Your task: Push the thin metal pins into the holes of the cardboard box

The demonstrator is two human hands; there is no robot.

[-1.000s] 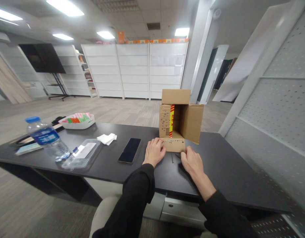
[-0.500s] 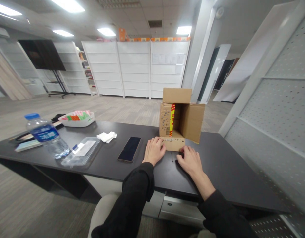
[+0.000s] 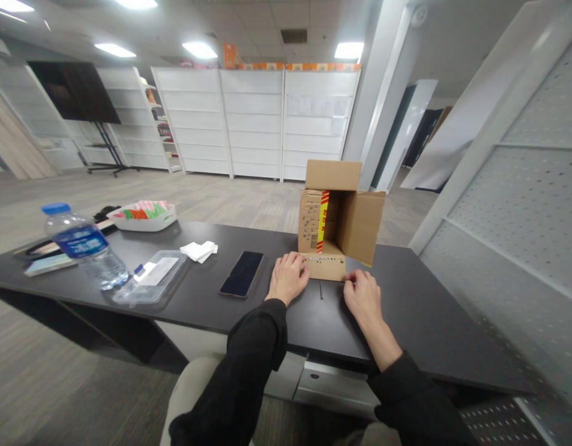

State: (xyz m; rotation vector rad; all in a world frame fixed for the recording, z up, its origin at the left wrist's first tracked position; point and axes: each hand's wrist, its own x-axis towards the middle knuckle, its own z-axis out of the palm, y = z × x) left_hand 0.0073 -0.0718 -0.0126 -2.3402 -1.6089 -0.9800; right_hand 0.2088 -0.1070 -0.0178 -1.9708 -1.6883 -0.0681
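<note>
An open cardboard box (image 3: 307,217) lies on its side with its opening towards me. Its lower flap (image 3: 326,270) rests on the desk and bears a row of small dark and shiny spots and holes. My left hand (image 3: 288,276) has its fingers bent over the flap's left edge, gripping it. Beside the flap's right corner is my right hand (image 3: 364,296), thumb and fingers curled together; whatever may be between them is hidden. A thin dark rod (image 3: 321,290) lies on the desk just in front of the flap, between my hands.
On the dark desk (image 3: 420,310), a phone (image 3: 242,274) lies left of my left hand. Farther left are white tissue (image 3: 199,251), a clear plastic case (image 3: 150,279), a water bottle (image 3: 88,248) and a white tray (image 3: 144,220) with colourful packets. A perforated panel (image 3: 513,229) stands at right.
My right hand has moved slightly right, away from the thin rod, and its fingers have curled closer together. The left hand stays at the flap. The view has tilted a little.
</note>
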